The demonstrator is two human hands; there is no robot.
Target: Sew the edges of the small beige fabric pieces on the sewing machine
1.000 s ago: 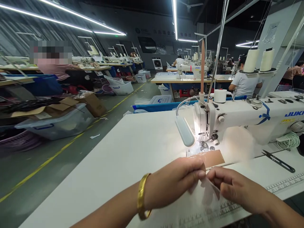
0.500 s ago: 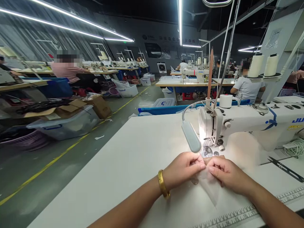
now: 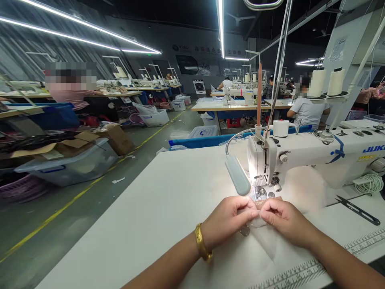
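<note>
- Head view: nearest us, the sheer fabric's loose tip points near and slightly right over the white table; its visible long axis runs near to far.
- We judge it light, limp, perhaps slippery and easily snagged, best pinched by its edge.
- Our left hand and right hand pinch its far edge, just near of the sewing machine.
</note>
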